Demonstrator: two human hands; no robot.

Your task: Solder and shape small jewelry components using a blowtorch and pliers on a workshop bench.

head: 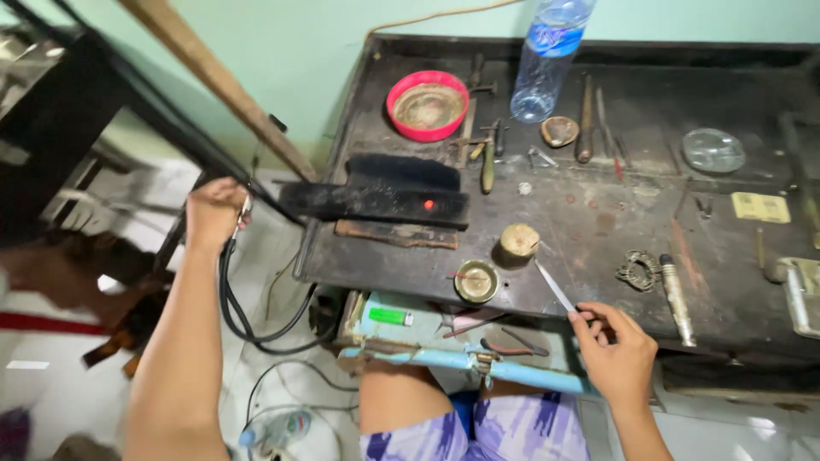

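My left hand (213, 213) is stretched out to the left of the dark workbench (598, 222) and is closed around the top of a black hose (235, 299) that loops down toward the floor. My right hand (617, 352) rests at the bench's front edge and pinches long metal tweezers (555, 286), whose tip points up and left toward a small wooden block (518, 242). A small round brass dish (476, 281) sits just left of the tweezers' tip.
On the bench are a red bowl (427, 105), a plastic water bottle (547, 60), a black brush (376, 201), a silver ornament (636, 271), a glass lid (713, 150) and several hand tools. An open drawer (453, 341) below holds pliers and a green lighter.
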